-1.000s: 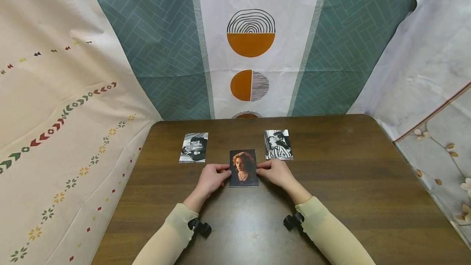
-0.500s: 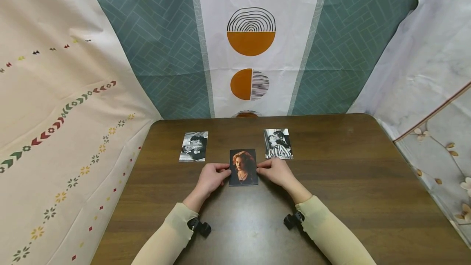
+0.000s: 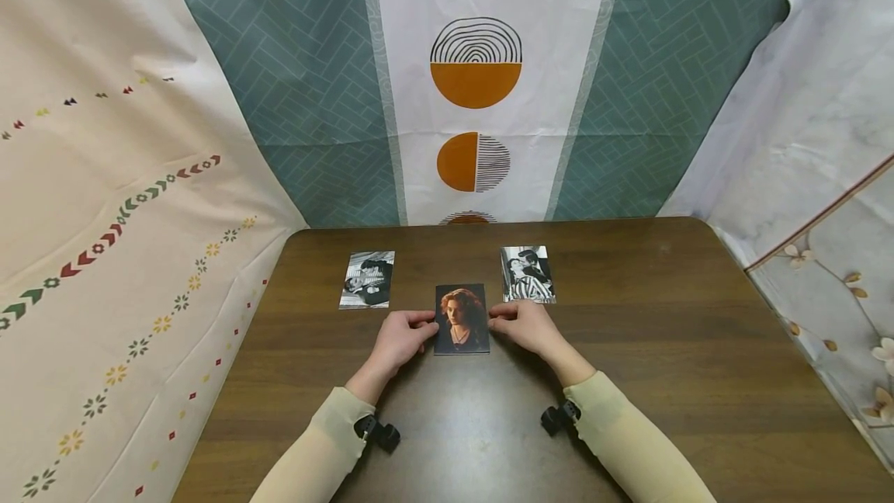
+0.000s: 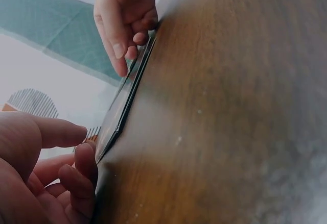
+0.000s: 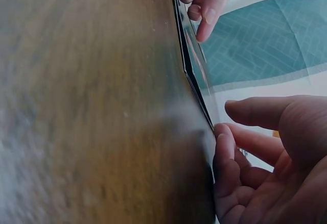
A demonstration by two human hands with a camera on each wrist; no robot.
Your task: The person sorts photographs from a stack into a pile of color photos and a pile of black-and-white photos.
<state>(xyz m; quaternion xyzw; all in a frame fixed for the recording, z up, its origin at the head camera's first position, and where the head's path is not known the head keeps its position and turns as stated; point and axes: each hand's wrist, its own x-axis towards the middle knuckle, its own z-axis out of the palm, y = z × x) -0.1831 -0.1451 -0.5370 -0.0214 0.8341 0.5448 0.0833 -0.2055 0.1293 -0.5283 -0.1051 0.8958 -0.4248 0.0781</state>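
A small stack of photo cards [image 3: 462,320] lies on the table, its top card showing a red-haired portrait on a dark ground. In the left wrist view its layered dark edges [image 4: 134,92] show side-on. At its left edge is my left hand [image 3: 400,341], thumb and index fingertips right at the side, with a gap between them. My right hand [image 3: 528,328] is by the opposite edge. The right wrist view shows the right thumb [image 5: 258,112] raised and another fingertip [image 5: 220,128] right at the edge of the stack. The other fingers of both hands are loosely bent.
Behind the stack, a black-and-white photo card [image 3: 367,280] lies at left and another black-and-white photo card [image 3: 528,273] at right, close to the right hand. The brown wooden table [image 3: 663,348] ends at a patterned cloth backdrop [image 3: 307,99].
My right hand has shifted very slightly to the right, opening a sliver of space at the stack's right edge. The left hand and the cards stay practically where they were.
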